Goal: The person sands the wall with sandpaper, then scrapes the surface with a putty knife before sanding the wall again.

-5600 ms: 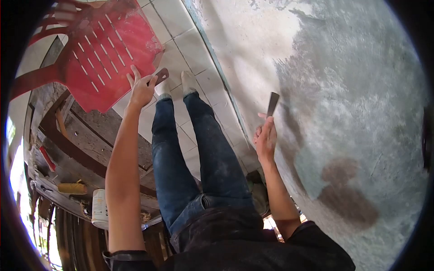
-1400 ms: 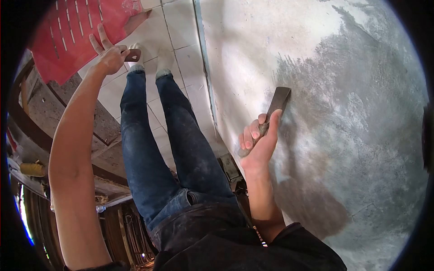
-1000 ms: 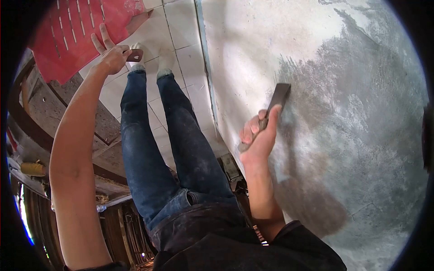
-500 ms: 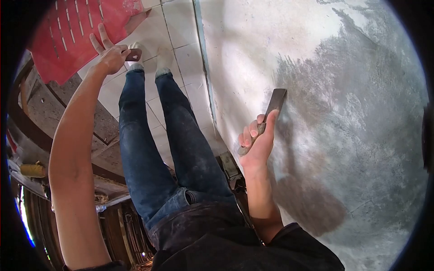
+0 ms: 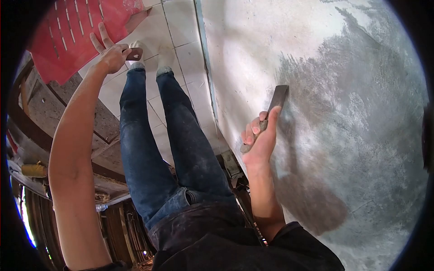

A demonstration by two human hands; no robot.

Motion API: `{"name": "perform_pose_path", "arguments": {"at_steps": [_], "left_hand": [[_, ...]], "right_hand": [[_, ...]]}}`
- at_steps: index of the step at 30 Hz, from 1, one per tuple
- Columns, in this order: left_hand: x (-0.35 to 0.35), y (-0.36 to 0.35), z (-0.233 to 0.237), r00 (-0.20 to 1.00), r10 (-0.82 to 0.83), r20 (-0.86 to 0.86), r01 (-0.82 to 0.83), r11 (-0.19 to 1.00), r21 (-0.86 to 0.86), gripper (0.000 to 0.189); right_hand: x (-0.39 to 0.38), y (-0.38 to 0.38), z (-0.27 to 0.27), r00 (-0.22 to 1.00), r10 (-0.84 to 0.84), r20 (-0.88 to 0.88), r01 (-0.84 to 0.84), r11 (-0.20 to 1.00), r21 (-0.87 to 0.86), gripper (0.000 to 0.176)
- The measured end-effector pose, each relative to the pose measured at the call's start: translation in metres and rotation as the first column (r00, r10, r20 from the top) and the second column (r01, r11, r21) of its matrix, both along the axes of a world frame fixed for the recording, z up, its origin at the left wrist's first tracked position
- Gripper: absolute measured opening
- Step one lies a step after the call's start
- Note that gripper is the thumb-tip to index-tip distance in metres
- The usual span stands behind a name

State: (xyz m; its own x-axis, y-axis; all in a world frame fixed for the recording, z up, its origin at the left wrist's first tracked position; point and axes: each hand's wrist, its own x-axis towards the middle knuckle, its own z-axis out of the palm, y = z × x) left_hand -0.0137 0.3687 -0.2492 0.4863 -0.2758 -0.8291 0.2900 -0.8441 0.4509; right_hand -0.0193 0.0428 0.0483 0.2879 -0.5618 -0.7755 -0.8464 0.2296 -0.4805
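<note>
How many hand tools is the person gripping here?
2: a scraper in the right hand, its blade at the wall, and a brown tool, partly hidden, in the left hand by the red chair.

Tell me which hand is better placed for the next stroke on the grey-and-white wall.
Right, likely: the right hand holds a dark flat-bladed scraper, its tip at the wall. The left hand is farther off, at the red slotted plastic chair, gripping a small brown tool.
</note>
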Motion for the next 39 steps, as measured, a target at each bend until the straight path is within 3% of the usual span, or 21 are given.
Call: {"name": "perform_pose_path", "arguments": {"at_steps": [7,13,21,26,30,33,36,39], "left_hand": [[-0.002,0.002,0.004,0.999,0.036,0.033,-0.037,0.999,0.039,0.039],[-0.002,0.001,-0.003,0.998,0.036,0.046,-0.035,0.999,-0.017,0.038],[-0.002,-0.001,0.008,0.998,0.061,0.030,-0.062,0.997,0.036,0.036],[-0.005,-0.003,0.000,0.998,0.036,0.049,-0.036,0.999,0.005,0.035],[-0.004,-0.003,0.003,0.998,0.050,0.049,-0.051,0.998,0.020,0.036],[-0.006,-0.001,-0.001,0.997,0.065,0.035,-0.065,0.998,-0.006,0.036],[-0.006,0.001,-0.001,0.997,0.063,0.034,-0.063,0.998,0.002,0.037],[-0.005,-0.001,0.003,0.998,0.046,0.042,-0.047,0.999,0.014,0.037]], "right_hand": [[0.012,0.005,-0.026,0.999,0.041,0.017,-0.041,0.999,-0.005,0.047],[-0.007,-0.002,0.014,1.000,0.002,0.007,-0.002,1.000,0.016,0.048],[0.041,0.017,-0.018,0.997,0.051,0.051,-0.058,0.988,0.143,0.047],[0.034,0.005,0.027,0.987,0.100,0.122,-0.126,0.965,0.231,0.045],[0.038,0.010,0.038,0.898,0.329,0.293,-0.370,0.924,0.095,0.045],[0.043,0.017,0.037,0.858,0.425,0.288,-0.451,0.892,0.028,0.049],[0.048,0.019,0.042,0.880,0.411,0.239,-0.433,0.900,0.050,0.051],[0.045,0.022,0.042,0.873,0.437,0.216,-0.440,0.897,-0.035,0.062]]}}
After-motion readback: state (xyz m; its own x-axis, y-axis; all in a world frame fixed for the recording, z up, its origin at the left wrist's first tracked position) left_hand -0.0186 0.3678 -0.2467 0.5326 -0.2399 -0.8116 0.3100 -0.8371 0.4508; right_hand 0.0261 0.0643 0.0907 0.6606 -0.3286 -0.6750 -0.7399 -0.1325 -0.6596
